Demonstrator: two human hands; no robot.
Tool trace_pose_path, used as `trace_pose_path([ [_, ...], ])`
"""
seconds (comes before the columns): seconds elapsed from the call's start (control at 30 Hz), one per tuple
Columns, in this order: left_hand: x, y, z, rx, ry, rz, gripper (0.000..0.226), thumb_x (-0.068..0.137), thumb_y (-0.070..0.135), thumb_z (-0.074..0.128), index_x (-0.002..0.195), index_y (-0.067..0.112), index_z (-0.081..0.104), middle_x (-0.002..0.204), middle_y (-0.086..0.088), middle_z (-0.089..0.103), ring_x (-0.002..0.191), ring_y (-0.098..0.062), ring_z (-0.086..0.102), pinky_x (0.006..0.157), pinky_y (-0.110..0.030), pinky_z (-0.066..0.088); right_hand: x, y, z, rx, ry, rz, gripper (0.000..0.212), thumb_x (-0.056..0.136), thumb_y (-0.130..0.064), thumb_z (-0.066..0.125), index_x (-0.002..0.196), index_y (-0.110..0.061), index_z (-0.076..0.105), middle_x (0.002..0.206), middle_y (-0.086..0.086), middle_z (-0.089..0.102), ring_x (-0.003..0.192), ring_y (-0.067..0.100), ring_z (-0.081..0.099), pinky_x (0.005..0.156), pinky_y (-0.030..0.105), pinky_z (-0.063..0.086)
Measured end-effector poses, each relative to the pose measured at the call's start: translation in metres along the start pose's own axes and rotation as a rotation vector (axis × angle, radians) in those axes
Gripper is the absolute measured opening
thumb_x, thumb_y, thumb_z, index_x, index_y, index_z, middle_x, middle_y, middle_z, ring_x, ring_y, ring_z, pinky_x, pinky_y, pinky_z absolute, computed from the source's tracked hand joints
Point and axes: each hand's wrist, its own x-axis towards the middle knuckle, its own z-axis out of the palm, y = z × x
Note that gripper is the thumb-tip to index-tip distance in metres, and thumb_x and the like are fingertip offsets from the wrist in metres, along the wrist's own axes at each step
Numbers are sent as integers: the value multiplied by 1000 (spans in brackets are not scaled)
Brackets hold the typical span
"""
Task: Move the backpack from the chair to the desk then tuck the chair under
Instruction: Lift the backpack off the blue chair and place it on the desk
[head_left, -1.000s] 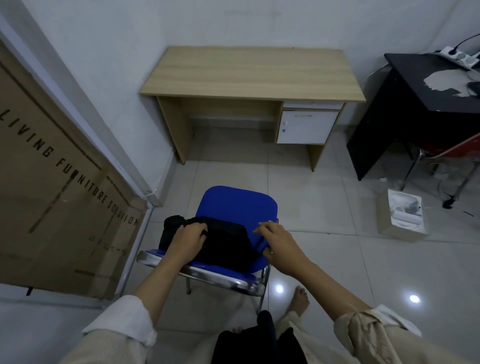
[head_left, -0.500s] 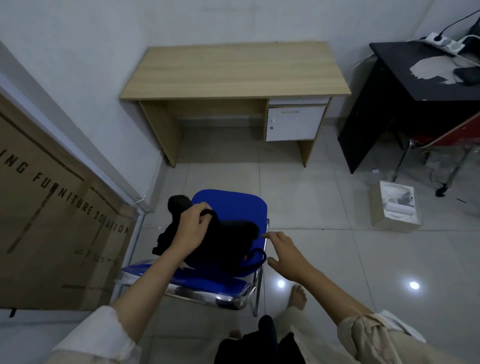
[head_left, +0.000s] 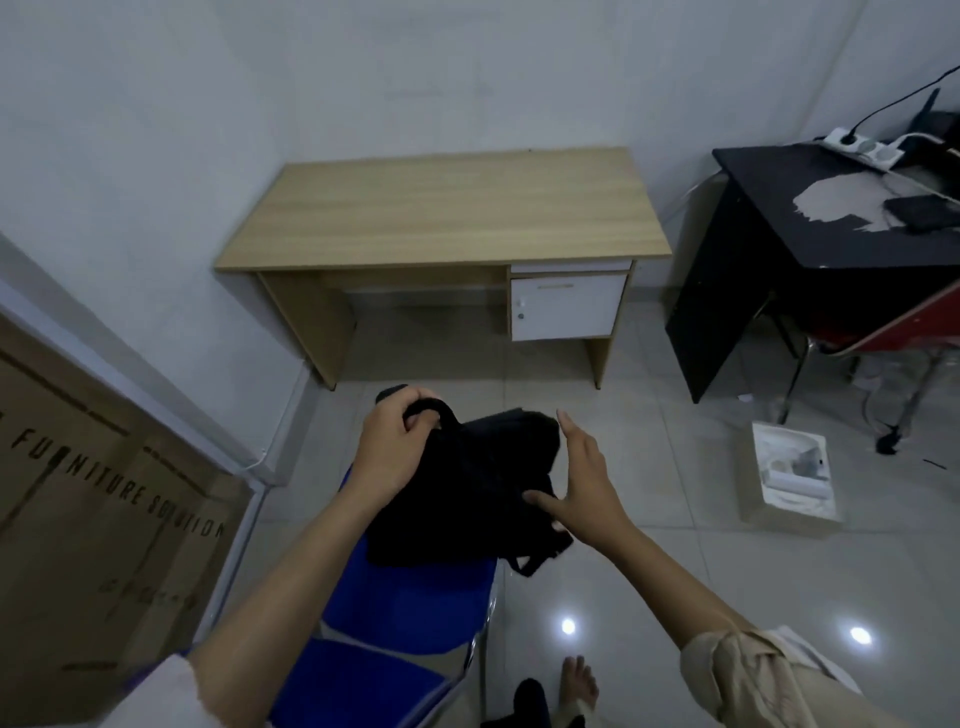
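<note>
The black backpack (head_left: 467, 488) hangs in the air above the blue chair (head_left: 400, 618), lifted clear of its seat. My left hand (head_left: 395, 447) is closed around the loop handle at the backpack's top. My right hand (head_left: 587, 483) is spread flat against the backpack's right side, fingers apart, steadying it. A strap dangles below the bag on the right. The light wooden desk (head_left: 447, 218) with a white drawer unit stands against the far wall, its top bare.
A large cardboard box (head_left: 98, 525) leans against the left wall. A black desk (head_left: 831, 228) with a power strip and a red chair stand at the right. A small open box (head_left: 792, 478) lies on the tiled floor. My bare foot (head_left: 579, 686) shows below.
My left hand has raised the backpack off the chair seat by its handle. My right hand moved from beside the chair onto the bag's side. The view has tilted up.
</note>
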Motion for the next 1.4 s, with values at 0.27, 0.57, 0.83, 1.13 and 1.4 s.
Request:
trace_pose_path([
  [0.27,49,99,53,-28,-87,263,29,92,2,50,81,25,65,88,12,67,90,-2,62,76,-13,49,59,4,-96,105,-47,-104,39,76,-33,79,109,-38,61,100,-18,68,96,0,65,85,30,56],
  [0.57,104,146,105,-42,46,228,56,93,-1,41,144,23,32,149,-4,28,135,-14,31,110,-25,25,105,-24,-134,268,311,-208,27,87,-22,67,100,-45,59,91,-27,69,87,-8,64,70,9,50],
  [0.83,119,113,179,99,-326,160,109,83,39,66,143,40,-26,161,-1,-21,149,-18,-9,109,-29,12,180,-49,-170,433,488,-131,26,89,-22,65,114,-22,60,106,-4,69,103,14,64,89,36,54],
  [1.13,237,125,203,-28,24,199,118,76,59,64,143,34,-29,160,6,-21,146,-7,-20,121,-33,9,300,-96,-176,593,462,-133,35,87,-24,69,121,-21,60,114,-5,68,109,11,62,98,39,53],
  [1.4,383,139,157,-244,171,373,66,94,14,56,149,28,21,136,32,48,125,7,50,101,-14,45,410,-150,-204,484,364,-347,32,89,-30,66,116,-20,52,105,-16,61,104,4,56,90,14,46],
])
